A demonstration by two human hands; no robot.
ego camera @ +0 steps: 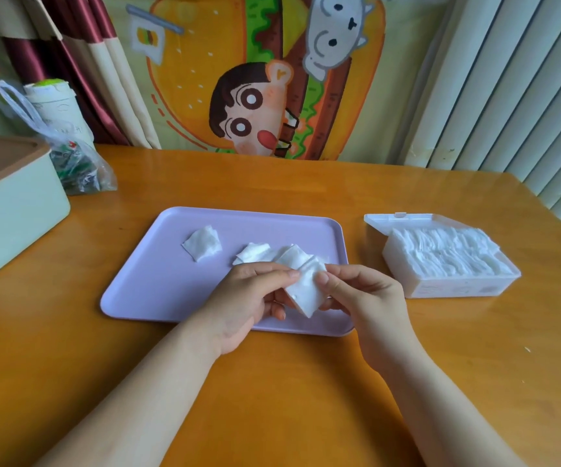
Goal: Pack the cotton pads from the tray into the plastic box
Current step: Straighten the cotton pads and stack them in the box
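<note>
Your left grip (248,298) and right grip (363,298) both pinch the same white cotton pad (306,291) between thumb and fingertips. The left takes its left edge and the right its upper right corner, so the pad hangs tilted just above the near right part of the lilac tray (157,281). Just behind it, a small overlapping cluster of pads (258,252) lies on the tray, and a lone pad (202,242) lies further left, apart from the cluster. The tray sits flat on the orange wooden surface (272,399). To your right, apart from the tray, the plastic box (457,286) stands with its lid (376,224) swung open at the far side, and rows of pads (447,251) fill it. At the far left are a pale green container (12,214), a clear plastic bag (73,163) and a paper cup (56,102)
</note>
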